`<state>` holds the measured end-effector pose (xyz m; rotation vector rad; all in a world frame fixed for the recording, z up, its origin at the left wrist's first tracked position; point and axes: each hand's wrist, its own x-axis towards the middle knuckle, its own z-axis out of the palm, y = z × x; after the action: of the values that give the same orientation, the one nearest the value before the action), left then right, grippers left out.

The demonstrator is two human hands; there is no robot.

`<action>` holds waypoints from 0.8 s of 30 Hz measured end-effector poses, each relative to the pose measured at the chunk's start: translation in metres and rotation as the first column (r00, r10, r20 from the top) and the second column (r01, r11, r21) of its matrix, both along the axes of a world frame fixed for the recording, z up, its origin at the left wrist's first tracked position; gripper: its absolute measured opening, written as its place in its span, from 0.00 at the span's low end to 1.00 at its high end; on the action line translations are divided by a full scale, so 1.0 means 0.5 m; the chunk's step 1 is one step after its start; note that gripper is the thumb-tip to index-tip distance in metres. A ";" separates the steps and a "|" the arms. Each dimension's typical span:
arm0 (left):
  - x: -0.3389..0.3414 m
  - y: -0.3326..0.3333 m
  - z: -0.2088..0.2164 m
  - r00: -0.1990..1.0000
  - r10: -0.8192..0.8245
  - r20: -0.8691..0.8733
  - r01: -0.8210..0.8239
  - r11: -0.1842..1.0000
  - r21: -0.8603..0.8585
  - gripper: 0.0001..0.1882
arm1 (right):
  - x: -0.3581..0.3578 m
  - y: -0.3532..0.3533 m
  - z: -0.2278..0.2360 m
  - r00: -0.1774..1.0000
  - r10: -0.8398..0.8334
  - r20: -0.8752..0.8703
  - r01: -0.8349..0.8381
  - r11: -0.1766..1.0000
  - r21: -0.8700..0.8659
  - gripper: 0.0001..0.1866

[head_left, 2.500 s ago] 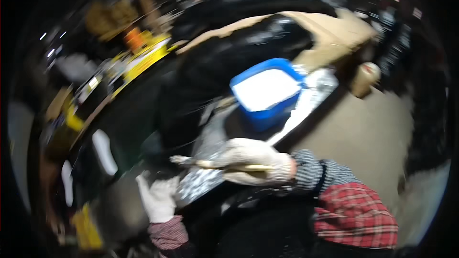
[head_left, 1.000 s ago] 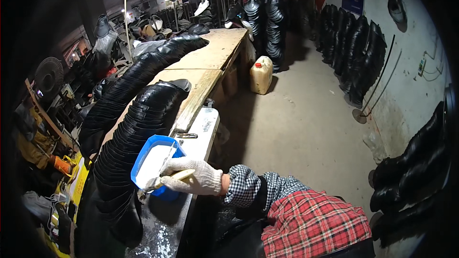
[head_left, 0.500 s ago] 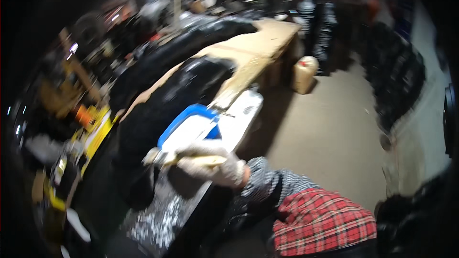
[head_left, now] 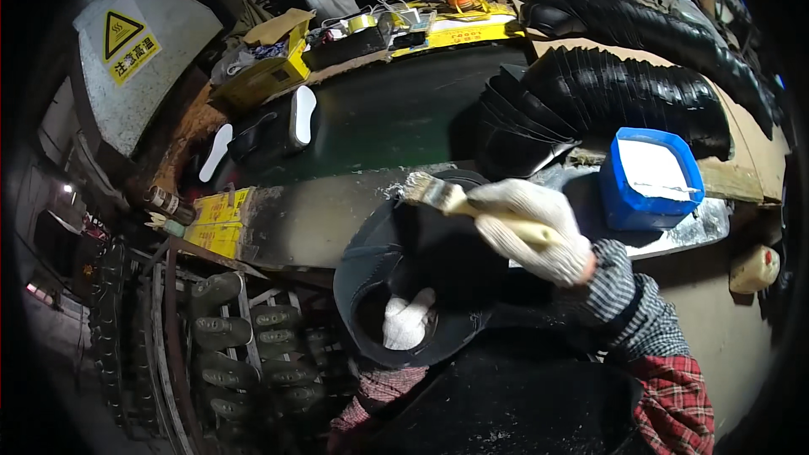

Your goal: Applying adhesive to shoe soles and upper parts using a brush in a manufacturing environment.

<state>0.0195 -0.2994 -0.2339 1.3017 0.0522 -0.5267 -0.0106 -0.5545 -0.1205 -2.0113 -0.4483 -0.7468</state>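
Note:
My right hand [head_left: 539, 223], in a whitish knit glove, is closed round the pale handle of a paintbrush [head_left: 451, 199]. The brush's bristles, coated white, point left above the rim of a black rubber piece [head_left: 358, 265]. That piece is curved, with a round opening facing me. Inside the opening shows my left hand [head_left: 409, 320], gloved too, its fingers folded against the rubber; part of its grip is hidden. Right of the brush, a blue tub [head_left: 615, 194] of white paste or liquid stands on a shiny surface, a thin stick across its rim.
Stacked black rubber pieces [head_left: 624, 93] lie behind the tub. White insole shapes [head_left: 302, 116] rest on the dark bench [head_left: 379, 109]. At lower left stands a rack of dark boot-shaped forms [head_left: 221, 333]. A metal panel [head_left: 143, 50] with a yellow warning sign rises at far left.
The view has swung left. My right hand has carried the paintbrush from beside the blue tub to above the black rubber piece. My left hand has come into view.

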 end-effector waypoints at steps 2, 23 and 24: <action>0.016 0.009 -0.001 0.998 -0.042 0.035 0.042 0.999 0.018 0.07 | 0.059 0.005 -0.054 0.966 0.139 -0.217 -0.014 0.869 0.495 0.16; 0.187 0.069 0.002 0.228 -0.551 0.802 -0.322 0.735 0.597 0.12 | -0.006 0.144 0.018 0.742 0.660 -0.115 -0.666 0.746 -0.011 0.18; 0.230 0.088 -0.012 0.255 -0.612 0.748 -0.319 0.677 0.663 0.10 | -0.018 0.123 0.012 0.737 0.649 -0.189 -0.667 0.744 -0.041 0.17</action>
<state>0.1346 -0.2552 -0.2398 2.2944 -1.1017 0.3235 -0.0195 -0.4929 -0.1146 -1.7957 -1.0540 -0.1064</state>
